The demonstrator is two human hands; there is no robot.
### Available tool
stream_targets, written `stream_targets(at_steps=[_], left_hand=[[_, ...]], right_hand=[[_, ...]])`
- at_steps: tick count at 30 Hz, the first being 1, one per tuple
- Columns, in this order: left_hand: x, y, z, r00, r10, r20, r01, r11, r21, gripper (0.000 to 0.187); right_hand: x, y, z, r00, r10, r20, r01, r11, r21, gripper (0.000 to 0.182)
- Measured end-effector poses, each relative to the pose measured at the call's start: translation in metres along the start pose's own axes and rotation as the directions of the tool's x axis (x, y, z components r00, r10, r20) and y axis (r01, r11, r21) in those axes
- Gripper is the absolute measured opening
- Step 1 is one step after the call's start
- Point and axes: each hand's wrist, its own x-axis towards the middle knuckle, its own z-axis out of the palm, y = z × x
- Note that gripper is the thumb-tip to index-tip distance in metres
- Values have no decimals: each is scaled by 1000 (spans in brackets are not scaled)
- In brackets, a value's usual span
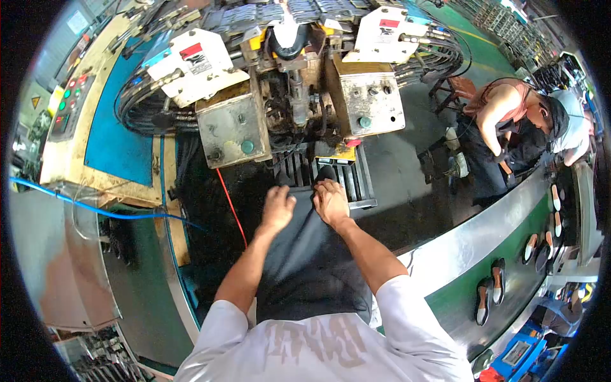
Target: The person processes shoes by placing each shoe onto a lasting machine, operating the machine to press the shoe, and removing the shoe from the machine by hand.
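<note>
A dark apron (305, 267) covers my lap and legs, which point towards the machine. Over its far left part hovers or rests my left hand (278, 210), with the fingers loosely bent and nothing seen in them. My right hand (331, 202) is at the apron's far right part, near the knee, with its fingers curled down on the dark cloth. Just beyond both hands is a slatted metal grate (363, 181) on the floor, with a yellow pedal (336, 158) above it.
Ahead stands a large machine with two control boxes (232, 124) and bundled hoses (433, 60). To the right runs a green conveyor (445, 290) carrying several shoes (498, 281). A co-worker (509, 118) sits bent over at the right. A button panel (69, 105) and blue hose (95, 209) are left.
</note>
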Motion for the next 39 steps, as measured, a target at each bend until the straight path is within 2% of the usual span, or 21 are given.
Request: stream_targets(at_steps=[1,3,7,9,18,21,35,37,39], left_hand=[[-17,41,1,998,-66,-20,69,960,271,52],[-15,54,12,998,-68,-2,64,928,368,56],[-2,43,6,991,-131,41,120,973,198,51],[5,41,6,989,-144,35,133,965,226,49],[17,33,4,991,-129,-20,130,964,230,43],[16,30,7,993,-116,-36,121,967,225,43],[1,22,3,985,-164,-57,171,971,165,43],[1,15,4,981,-192,21,186,969,163,47],[12,-1,-10,959,-205,197,204,979,26,51]], right_hand=[[1,2,0,1000,-7,-4,7,1000,12,31],[6,6,1,1000,15,-1,-15,1000,-16,30],[16,11,1,998,55,16,-56,998,12,29],[24,9,3,994,72,78,-68,996,-48,25],[36,8,10,990,91,104,-85,994,-68,25],[35,8,11,996,66,60,-63,996,-59,25],[16,-9,0,998,14,59,-8,995,-102,26],[11,-11,1,1000,-11,22,13,997,-80,28],[6,-9,5,1000,-4,-30,4,1000,-9,30]])
